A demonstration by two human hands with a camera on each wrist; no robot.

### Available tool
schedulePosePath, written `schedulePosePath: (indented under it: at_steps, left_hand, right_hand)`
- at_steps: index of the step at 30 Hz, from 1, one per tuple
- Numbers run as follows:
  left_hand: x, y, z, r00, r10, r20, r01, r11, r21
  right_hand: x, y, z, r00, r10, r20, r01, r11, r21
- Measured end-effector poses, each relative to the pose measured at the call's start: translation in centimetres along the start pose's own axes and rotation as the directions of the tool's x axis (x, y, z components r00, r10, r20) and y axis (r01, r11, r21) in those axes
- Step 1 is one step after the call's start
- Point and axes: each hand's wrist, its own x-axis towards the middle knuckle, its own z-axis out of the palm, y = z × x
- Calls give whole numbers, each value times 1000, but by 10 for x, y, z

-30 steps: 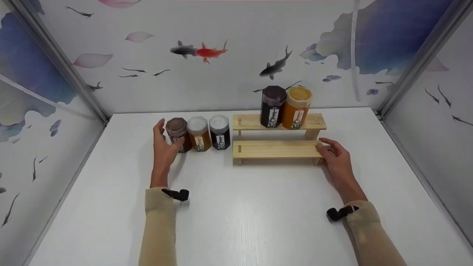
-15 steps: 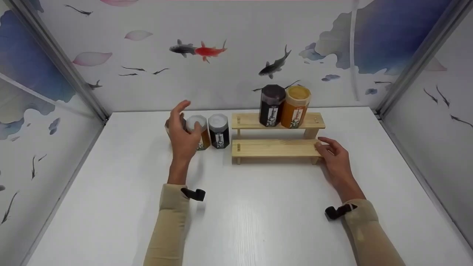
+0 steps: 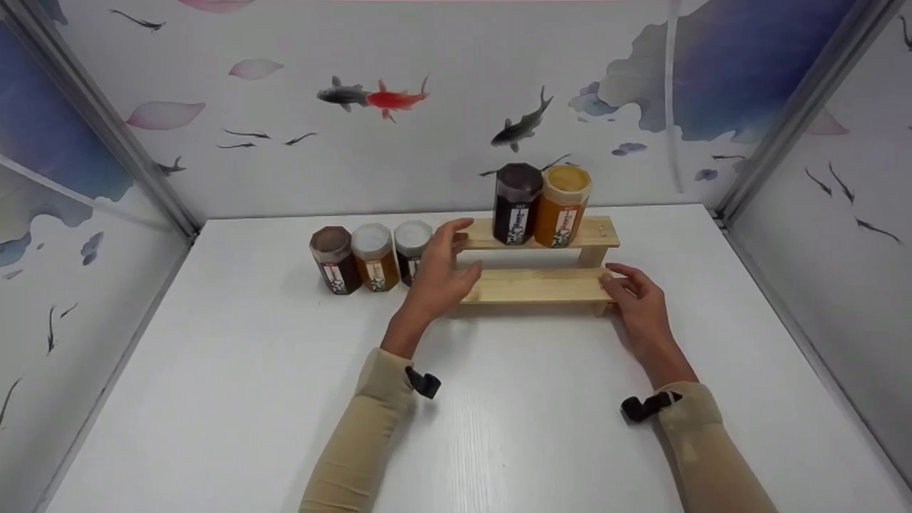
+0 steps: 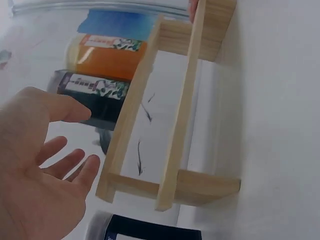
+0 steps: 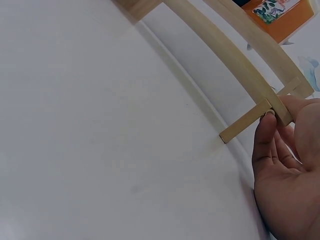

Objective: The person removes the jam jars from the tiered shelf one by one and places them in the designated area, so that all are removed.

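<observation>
A two-step wooden rack (image 3: 541, 286) stands on the white table. On its upper step are a dark jar (image 3: 514, 206) and an amber jar (image 3: 561, 214), side by side. My left hand (image 3: 443, 279) is at the rack's left end, fingers spread and nothing held; the left wrist view shows a gap between its fingers and the rack. With thumb and fingers, my right hand (image 3: 641, 303) pinches the right end of the lower step, as the right wrist view (image 5: 295, 150) also shows. Left of the rack, the left hand partly covers a white-lidded dark jar (image 3: 411, 246).
Farther left, a white-lidded amber jar (image 3: 375, 260) and a brown-lidded dark jar (image 3: 335, 263) stand in the same row. Printed white panels (image 3: 249, 171) close the table (image 3: 214, 370) at the back and both sides.
My left hand has moved right from beside the brown-lidded jar, over the row of jars, to the rack's left end. My right hand has stayed on the lower step. The jars remain in place.
</observation>
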Motion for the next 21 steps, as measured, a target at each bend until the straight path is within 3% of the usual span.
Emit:
schedulePosePath:
  at_steps: [3,12,16,21]
  left_hand:
    - [7,2,12,1000,-11,22,10,999,37]
    - [49,20,39,999,-10,-33,12,997,75]
    - [59,20,52,993,-92,-69,100,986,132]
    - [58,12,62,980,-157,-122,178,967,183]
  right_hand:
    - [0,0,1,1000,11,4,-11,1000,13]
    - [0,-1,-1,1000,-1,-2,1,1000,-11]
    - [0,-1,2,999,-32,-15,32,999,-6]
    - [2,1,3,999,-37,-15,36,999,-32]
